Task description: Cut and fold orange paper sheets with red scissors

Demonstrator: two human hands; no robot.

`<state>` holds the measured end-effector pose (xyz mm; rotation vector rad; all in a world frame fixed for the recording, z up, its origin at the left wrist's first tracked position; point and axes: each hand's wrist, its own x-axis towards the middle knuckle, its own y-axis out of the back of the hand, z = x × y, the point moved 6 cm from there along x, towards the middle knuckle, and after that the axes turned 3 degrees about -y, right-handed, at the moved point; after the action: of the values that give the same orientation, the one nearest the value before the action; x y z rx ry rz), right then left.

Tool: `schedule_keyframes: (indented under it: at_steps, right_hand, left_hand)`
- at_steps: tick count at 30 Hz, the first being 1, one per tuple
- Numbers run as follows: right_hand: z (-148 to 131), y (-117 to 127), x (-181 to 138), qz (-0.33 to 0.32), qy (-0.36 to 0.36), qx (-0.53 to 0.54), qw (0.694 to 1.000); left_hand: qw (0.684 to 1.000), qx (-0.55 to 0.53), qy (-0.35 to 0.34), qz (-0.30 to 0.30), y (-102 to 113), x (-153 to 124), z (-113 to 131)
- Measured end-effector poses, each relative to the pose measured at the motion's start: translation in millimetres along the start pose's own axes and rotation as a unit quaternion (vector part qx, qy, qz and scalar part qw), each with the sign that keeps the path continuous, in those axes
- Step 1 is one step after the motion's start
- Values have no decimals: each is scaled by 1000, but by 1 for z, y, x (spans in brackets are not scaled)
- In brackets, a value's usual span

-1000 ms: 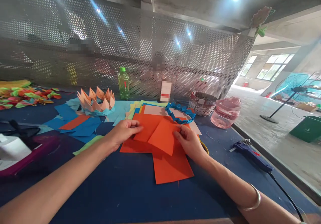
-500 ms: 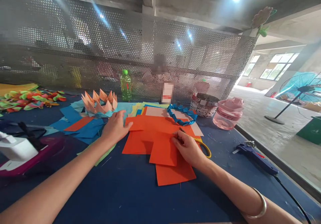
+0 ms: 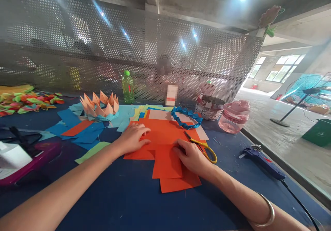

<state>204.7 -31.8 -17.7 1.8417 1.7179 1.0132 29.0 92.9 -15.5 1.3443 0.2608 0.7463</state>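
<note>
Steadying the orange paper rectangle (image 3: pixel 167 163) at six o'clock likely wants light pressure; left hand (image 3: pixel 133 138), thumb and fingers apart; right hand (image 3: pixel 192 155) curled, pinch unclear.

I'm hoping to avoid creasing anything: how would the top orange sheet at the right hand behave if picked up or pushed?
The top orange sheet looks like thin paper, so it is probably light. Its flat face suggests some stiffness, though it may crease if squeezed. Lying over a lower orange sheet, it could slide if pushed.
</note>
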Motion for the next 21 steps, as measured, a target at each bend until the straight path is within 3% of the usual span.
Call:
schedule_keyframes:
  at_steps: [21]
  right_hand:
    - [-3,-1,-1,-8,10,-34,999]
  left_hand:
    - [1000,15,-11,-1,-7,8,2]
